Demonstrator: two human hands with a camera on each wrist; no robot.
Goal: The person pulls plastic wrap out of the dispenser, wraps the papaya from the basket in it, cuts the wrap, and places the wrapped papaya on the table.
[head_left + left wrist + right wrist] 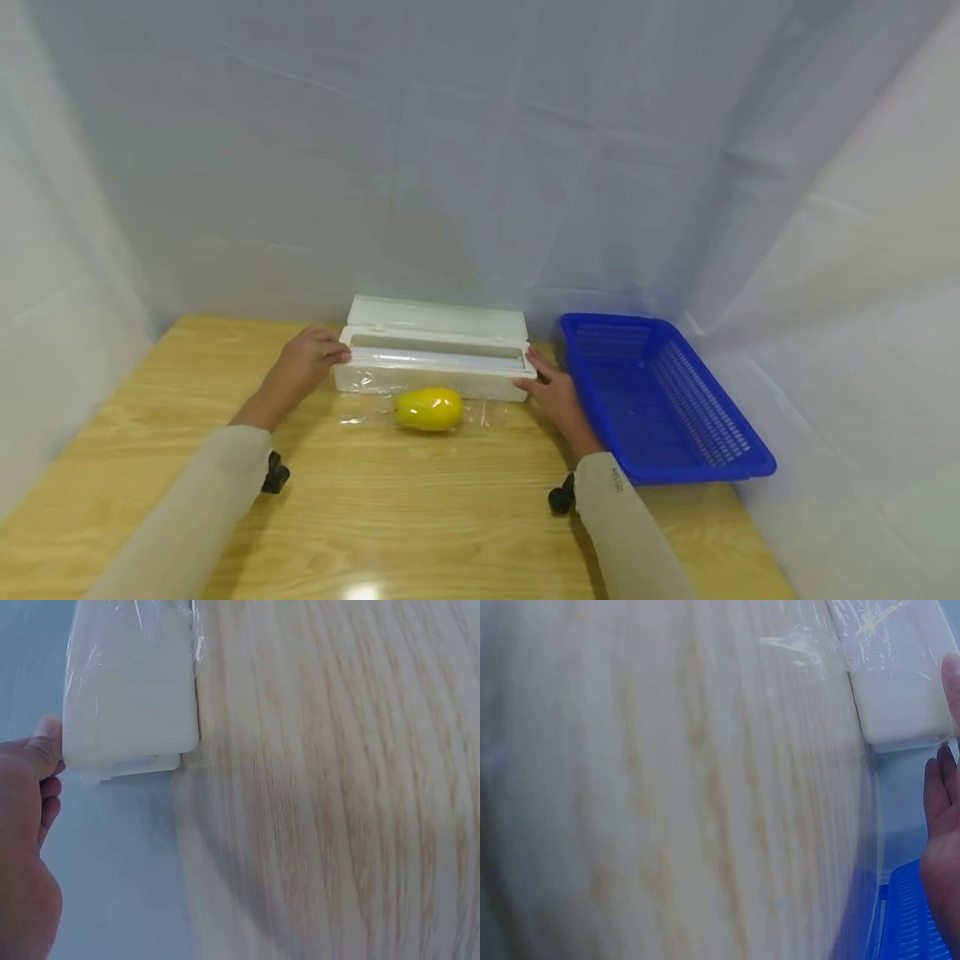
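A white cling film dispenser (pixel 431 382) stands near the table's back edge, its lid (pixel 437 317) raised and a roll lying inside. Clear film (pixel 367 408) hangs over its front onto the tabletop. A yellow-green fruit (pixel 429 409), shaped like a papaya or mango, lies at the film; whether film runs fully beneath it I cannot tell. My left hand (pixel 303 367) pinches the dispenser's left end, thumb at the corner in the left wrist view. At the right end, my right hand (pixel 553 392) grips with the thumb on the front and fingers around the side.
A blue plastic basket (pixel 637 417) with slotted sides stands at the right, close beside my right forearm. White sheeting (pixel 450 167) rises behind and on both sides of the wooden table (pixel 420 517).
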